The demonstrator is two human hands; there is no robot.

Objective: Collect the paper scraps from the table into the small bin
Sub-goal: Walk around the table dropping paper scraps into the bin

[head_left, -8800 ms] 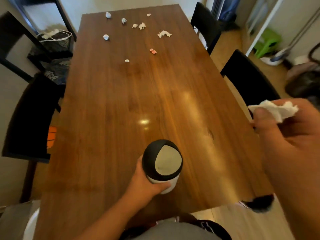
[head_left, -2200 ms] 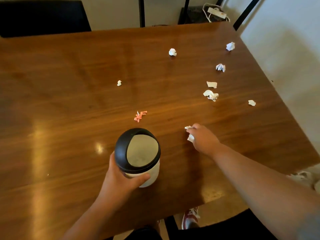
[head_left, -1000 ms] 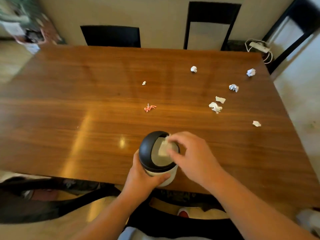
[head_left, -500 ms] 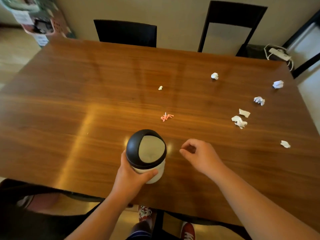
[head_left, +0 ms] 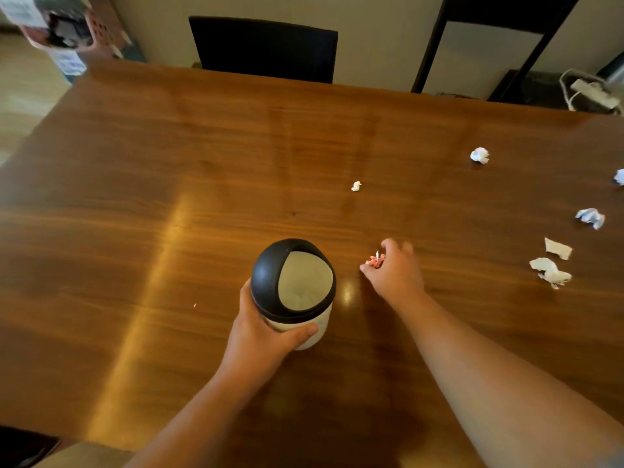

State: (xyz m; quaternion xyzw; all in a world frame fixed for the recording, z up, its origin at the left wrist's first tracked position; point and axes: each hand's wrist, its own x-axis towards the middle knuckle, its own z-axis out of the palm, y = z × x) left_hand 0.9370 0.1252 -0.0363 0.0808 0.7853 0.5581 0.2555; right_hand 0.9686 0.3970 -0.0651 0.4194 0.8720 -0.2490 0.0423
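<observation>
The left hand (head_left: 260, 336) and the right hand (head_left: 393, 273) were bare, with 2 bare forearms; no sleeve, ring or watch showed.

Glossy varnished wood desk (head_left: 169, 204), matt black plastic bin lid (head_left: 270, 265) on a smooth off-white body, crumpled white paper scraps (head_left: 550, 272) right of the right hand (head_left: 395, 271).

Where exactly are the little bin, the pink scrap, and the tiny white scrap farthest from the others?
bin (head_left: 266, 275), head view, on its black domed lid.
pink scrap (head_left: 375, 261), head view, the bit showing between the fingers.
tiny white scrap (head_left: 356, 186), head view, its middle.
</observation>
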